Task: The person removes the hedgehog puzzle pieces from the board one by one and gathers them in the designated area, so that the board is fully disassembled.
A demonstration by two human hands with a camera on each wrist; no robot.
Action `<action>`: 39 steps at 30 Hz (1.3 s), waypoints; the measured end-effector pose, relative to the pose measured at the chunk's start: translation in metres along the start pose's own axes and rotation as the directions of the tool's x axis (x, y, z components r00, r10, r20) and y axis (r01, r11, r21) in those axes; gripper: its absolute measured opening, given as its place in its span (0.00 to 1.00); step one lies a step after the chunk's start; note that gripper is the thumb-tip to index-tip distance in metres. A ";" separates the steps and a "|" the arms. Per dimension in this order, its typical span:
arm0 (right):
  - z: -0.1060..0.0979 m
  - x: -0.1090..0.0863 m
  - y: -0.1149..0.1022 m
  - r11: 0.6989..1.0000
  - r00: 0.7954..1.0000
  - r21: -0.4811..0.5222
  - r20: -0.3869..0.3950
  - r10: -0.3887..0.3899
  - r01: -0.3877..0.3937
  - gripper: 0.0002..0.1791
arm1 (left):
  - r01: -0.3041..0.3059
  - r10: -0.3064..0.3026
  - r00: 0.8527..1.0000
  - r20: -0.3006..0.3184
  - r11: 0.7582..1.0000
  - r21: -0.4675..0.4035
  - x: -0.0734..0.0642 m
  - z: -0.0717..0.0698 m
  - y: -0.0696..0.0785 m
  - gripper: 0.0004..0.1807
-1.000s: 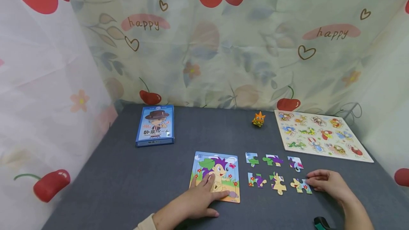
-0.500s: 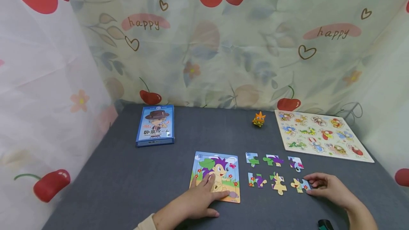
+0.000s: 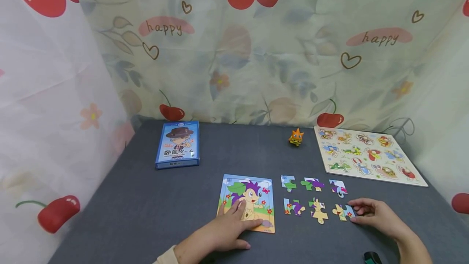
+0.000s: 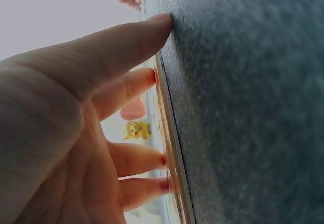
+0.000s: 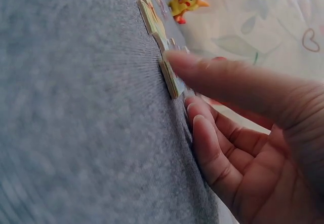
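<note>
My left hand (image 3: 231,227) lies with spread fingers on a square hedgehog picture board (image 3: 266,205); its thumb rests on the cloth below. In the left wrist view, the fingertips (image 4: 163,160) touch the board's surface along its edge. To the right, two rows of jigsaw pieces lie flat on the table. My right hand (image 3: 375,215) pinches the lower right jigsaw piece (image 3: 342,212) between thumb and index finger at its right edge. In the right wrist view, the thumb (image 5: 190,69) presses on that piece, which stays low on the cloth. Beside it lies a yellow jigsaw piece (image 3: 320,212).
A blue game box (image 3: 178,144) lies at the back left. A small orange and yellow figurine (image 3: 296,137) stands at the back. The white insect picture board (image 3: 370,156) lies at the back right. Patterned curtains (image 3: 234,60) surround the grey table (image 3: 146,207).
My right hand has shifted slightly, bringing its thumb to the lower corner of the right jigsaw piece. The left hand has stayed on the hedgehog board.
</note>
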State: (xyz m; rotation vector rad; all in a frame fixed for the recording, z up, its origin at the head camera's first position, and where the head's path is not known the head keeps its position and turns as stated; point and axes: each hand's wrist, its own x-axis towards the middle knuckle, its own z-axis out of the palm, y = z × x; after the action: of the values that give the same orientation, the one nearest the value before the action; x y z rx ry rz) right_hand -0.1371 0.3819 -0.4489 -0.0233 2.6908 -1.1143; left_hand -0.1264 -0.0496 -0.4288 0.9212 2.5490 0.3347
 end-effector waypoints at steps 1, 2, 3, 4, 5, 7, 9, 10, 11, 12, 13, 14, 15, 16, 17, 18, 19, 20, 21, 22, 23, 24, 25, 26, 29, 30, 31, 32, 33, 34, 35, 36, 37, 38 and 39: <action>0.000 0.000 0.000 1.000 1.000 0.006 0.002 -0.004 0.004 0.30 | -0.003 0.003 1.000 0.000 1.000 -0.001 0.000 0.000 0.000 0.33; 0.000 0.000 0.000 1.000 1.000 0.013 0.005 -0.005 0.005 0.30 | -0.005 0.005 1.000 0.004 1.000 -0.006 -0.001 -0.001 -0.001 0.33; -0.001 0.000 -0.001 1.000 1.000 0.020 0.005 -0.003 0.003 0.30 | -0.010 0.010 1.000 0.010 1.000 -0.014 -0.001 -0.002 -0.001 0.32; -0.001 0.000 -0.001 1.000 1.000 0.025 0.006 -0.003 0.002 0.30 | -0.014 0.014 1.000 0.019 1.000 -0.024 -0.002 -0.003 -0.002 0.32; -0.002 0.000 -0.001 1.000 1.000 0.027 0.003 0.003 -0.003 0.30 | -0.016 0.017 0.999 0.029 0.999 -0.040 -0.003 -0.005 -0.003 0.32; -0.003 0.000 -0.003 0.998 0.999 0.037 -0.013 0.041 -0.040 0.30 | -0.015 0.018 0.999 0.044 0.997 -0.072 -0.004 -0.009 -0.006 0.32; -0.005 0.000 -0.007 0.996 0.996 0.042 -0.041 0.077 -0.075 0.30 | -0.021 0.024 0.999 0.033 0.996 -0.086 -0.006 -0.013 -0.009 0.32; -0.005 0.000 -0.009 0.995 0.994 0.044 -0.055 0.091 -0.089 0.31 | -0.022 0.024 1.000 0.018 0.996 -0.088 -0.006 -0.014 -0.011 0.33; -0.005 0.000 -0.012 0.993 0.991 0.051 -0.070 0.110 -0.107 0.32 | -0.021 0.021 1.000 -0.001 0.996 -0.091 -0.007 -0.016 -0.013 0.33; -0.006 0.000 -0.015 0.991 0.989 0.063 -0.079 0.123 -0.118 0.32 | -0.018 0.016 1.000 -0.021 0.996 -0.092 -0.007 -0.018 -0.015 0.34; -0.005 0.001 -0.018 0.990 0.988 0.071 -0.086 0.129 -0.123 0.33 | -0.018 0.014 0.999 -0.042 0.995 -0.095 -0.008 -0.019 -0.018 0.34; -0.005 0.002 -0.021 0.989 0.987 0.073 -0.091 0.134 -0.127 0.34 | -0.015 0.008 0.998 -0.061 0.995 -0.103 -0.008 -0.021 -0.020 0.34; -0.005 0.003 -0.024 0.988 0.985 0.080 -0.093 0.142 -0.135 0.35 | -0.007 -0.002 0.997 -0.074 0.994 -0.113 -0.008 -0.023 -0.023 0.34; -0.004 0.005 -0.028 0.985 0.984 0.091 -0.093 0.152 -0.144 0.37 | 0.000 -0.010 0.997 -0.080 0.992 -0.124 -0.007 -0.025 -0.026 0.35; -0.003 0.007 -0.031 0.983 0.983 0.100 -0.091 0.161 -0.152 0.38 | 0.010 -0.021 0.996 -0.082 0.990 -0.141 -0.007 -0.026 -0.029 0.35; -0.003 0.009 -0.034 0.983 0.983 0.102 -0.087 0.163 -0.154 0.38 | 0.014 -0.027 0.996 -0.083 0.988 -0.157 -0.006 -0.028 -0.033 0.34; -0.002 0.011 -0.037 0.982 0.982 0.104 -0.084 0.167 -0.159 0.38 | 0.010 -0.025 0.996 -0.085 0.984 -0.175 -0.005 -0.029 -0.037 0.34; 0.000 0.013 -0.040 0.981 0.983 0.109 -0.078 0.169 -0.160 0.39 | 0.007 -0.024 0.996 -0.086 0.980 -0.197 -0.004 -0.030 -0.041 0.34; 0.001 0.015 -0.043 0.981 0.983 0.115 -0.073 0.166 -0.157 0.38 | 0.004 -0.023 0.996 -0.086 0.976 -0.217 -0.003 -0.031 -0.045 0.33; 0.003 0.016 -0.046 0.982 0.985 0.118 -0.066 0.158 -0.150 0.38 | 0.002 -0.024 0.996 -0.088 0.972 -0.237 -0.001 -0.031 -0.049 0.33; 0.005 0.018 -0.048 0.983 0.987 0.118 -0.059 0.147 -0.139 0.38 | 0.005 -0.029 0.995 -0.090 0.966 -0.258 0.000 -0.031 -0.053 0.33; 0.007 0.020 -0.051 0.985 0.990 0.121 -0.052 0.132 -0.125 0.37 | 0.003 -0.030 0.995 -0.096 0.962 -0.272 0.001 -0.030 -0.058 0.34; 0.009 0.022 -0.055 0.986 0.992 0.125 -0.044 0.120 -0.114 0.37 | 0.004 -0.034 0.994 -0.103 0.960 -0.281 0.002 -0.030 -0.062 0.35; 0.012 0.024 -0.059 0.987 0.994 0.128 -0.035 0.107 -0.102 0.36 | 0.010 -0.044 0.993 -0.109 0.957 -0.290 0.003 -0.029 -0.066 0.37; 0.020 0.031 -0.070 0.988 0.997 0.134 -0.014 0.074 -0.072 0.35 | 0.028 -0.069 0.990 -0.123 0.952 -0.306 0.003 -0.028 -0.073 0.43; 0.023 0.034 -0.074 0.989 0.998 0.134 -0.007 0.057 -0.056 0.35 | 0.026 -0.068 0.990 -0.127 0.951 -0.309 0.003 -0.027 -0.076 0.46; 0.026 0.036 -0.078 0.991 0.999 0.131 -0.001 0.042 -0.041 0.34 | 0.026 -0.068 0.990 -0.127 0.950 -0.311 0.003 -0.028 -0.077 0.48; 0.029 0.039 -0.082 0.991 1.000 0.132 0.005 0.026 -0.027 0.34 | 0.026 -0.069 0.990 -0.125 0.947 -0.319 0.003 -0.027 -0.078 0.49; 0.032 0.042 -0.086 0.990 1.000 0.138 0.009 0.009 -0.010 0.33 | 0.028 -0.070 0.990 -0.122 0.946 -0.323 0.003 -0.027 -0.079 0.51; 0.035 0.045 -0.089 0.990 1.000 0.142 0.011 -0.013 0.011 0.32 | 0.028 -0.070 0.990 -0.119 0.945 -0.325 0.003 -0.027 -0.080 0.51; 0.039 0.048 -0.093 0.989 0.999 0.145 0.011 -0.031 0.029 0.32 | 0.030 -0.071 0.991 -0.114 0.944 -0.328 0.004 -0.027 -0.081 0.52; 0.042 0.050 -0.097 0.988 0.999 0.148 0.012 -0.051 0.049 0.31 | 0.032 -0.071 0.992 -0.108 0.943 -0.332 0.004 -0.026 -0.082 0.52; 0.046 0.052 -0.100 0.986 0.998 0.156 0.015 -0.066 0.063 0.31 | 0.033 -0.072 0.992 -0.104 0.941 -0.337 0.003 -0.026 -0.083 0.52; 0.050 0.054 -0.104 0.983 0.996 0.167 0.019 -0.085 0.080 0.30 | 0.038 -0.075 0.993 -0.096 0.939 -0.342 0.003 -0.025 -0.084 0.53; 0.053 0.056 -0.107 0.980 0.995 0.174 0.023 -0.097 0.092 0.30 | 0.042 -0.076 0.993 -0.087 0.939 -0.343 0.003 -0.025 -0.085 0.53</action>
State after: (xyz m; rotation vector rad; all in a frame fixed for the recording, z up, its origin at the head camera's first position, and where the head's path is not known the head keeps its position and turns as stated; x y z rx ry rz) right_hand -0.1881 0.2629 -0.4219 -0.1393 2.5797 -1.3610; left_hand -0.1868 -0.1136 -0.4379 0.7103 2.4883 0.7928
